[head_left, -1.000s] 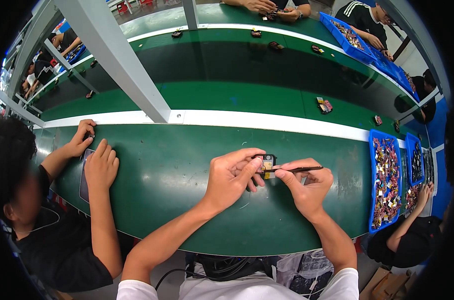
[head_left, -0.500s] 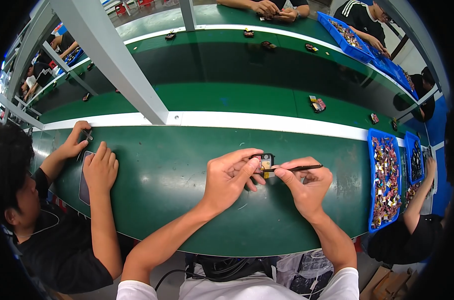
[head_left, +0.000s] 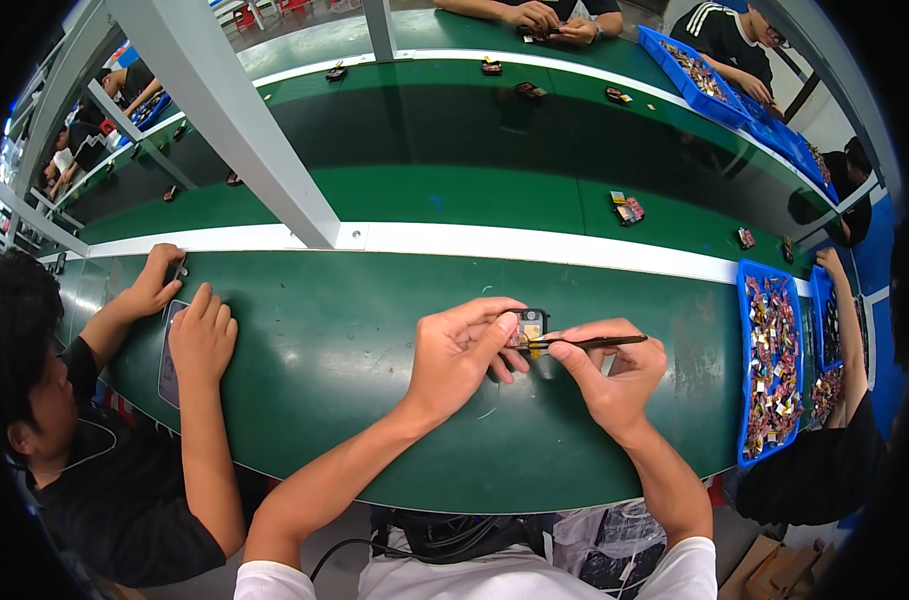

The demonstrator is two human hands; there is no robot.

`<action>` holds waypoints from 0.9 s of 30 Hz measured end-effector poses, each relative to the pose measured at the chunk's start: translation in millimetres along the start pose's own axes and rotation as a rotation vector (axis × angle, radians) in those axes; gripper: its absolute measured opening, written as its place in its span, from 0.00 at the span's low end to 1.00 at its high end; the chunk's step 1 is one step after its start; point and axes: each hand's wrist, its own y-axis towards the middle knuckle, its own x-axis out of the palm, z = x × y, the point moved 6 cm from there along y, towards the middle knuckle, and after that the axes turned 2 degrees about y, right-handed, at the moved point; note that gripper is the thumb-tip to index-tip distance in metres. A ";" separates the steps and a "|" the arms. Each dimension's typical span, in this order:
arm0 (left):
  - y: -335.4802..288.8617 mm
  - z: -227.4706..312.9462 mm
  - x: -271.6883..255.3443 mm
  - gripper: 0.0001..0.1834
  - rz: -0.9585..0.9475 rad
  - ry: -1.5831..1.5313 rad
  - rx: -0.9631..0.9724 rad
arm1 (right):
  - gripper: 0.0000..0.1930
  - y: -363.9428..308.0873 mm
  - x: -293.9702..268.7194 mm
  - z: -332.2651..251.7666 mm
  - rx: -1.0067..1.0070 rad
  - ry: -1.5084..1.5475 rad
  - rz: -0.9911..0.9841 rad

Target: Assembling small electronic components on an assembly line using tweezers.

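My left hand point(head_left: 452, 358) grips a small black device housing point(head_left: 538, 318) between thumb and fingers. Inside it I see a pale yellow part and some reddish parts, too small to tell apart. Black tweezers point(head_left: 614, 341) lie in my right hand point(head_left: 617, 380), pinched between thumb and fingers. Their tips reach to the lower part of the housing, next to my left thumb; whether they hold anything there is too small to make out. Both hands are above the green worktable point(head_left: 364, 350).
On the right stands a blue tray point(head_left: 742, 400) heaped with small parts, with a co-worker's arm point(head_left: 852, 340) beyond it. A co-worker's hand point(head_left: 202, 335) rests near a phone on the left. Past the white ledge point(head_left: 494, 245), a belt carries several small devices. A grey post point(head_left: 224, 120) rises left.
The tweezers' rear end has dipped slightly, while my hands stay nearly in place. Devices on the belt have shifted left. The right-hand co-worker's arm has reached farther forward.
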 end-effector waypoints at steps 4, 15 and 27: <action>0.8 0.2 -2.6 0.14 0.017 0.009 -0.001 | 0.07 1.2 1.3 -4.5 -0.069 -0.030 -0.042; 0.9 -2.5 -0.5 0.14 0.002 0.010 -0.009 | 0.08 0.4 4.6 -6.9 -0.151 -0.096 -0.070; 4.1 -7.8 -0.7 0.15 -0.041 -0.002 -0.092 | 0.07 0.6 4.8 -12.7 -0.217 -0.154 -0.104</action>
